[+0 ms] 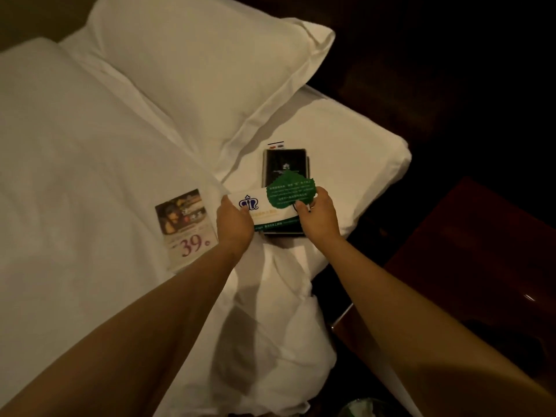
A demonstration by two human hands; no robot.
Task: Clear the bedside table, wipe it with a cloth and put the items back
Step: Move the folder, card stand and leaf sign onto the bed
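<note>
Together, left hand (pixel 234 219) and right hand (pixel 317 216) outstretched, gripping white card (pixel 264 210)

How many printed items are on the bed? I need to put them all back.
4 visible: a price flyer lying left, a black folder by the pillow, a white card and green leaf card in both hands over it. Others may be hidden beneath.
</note>
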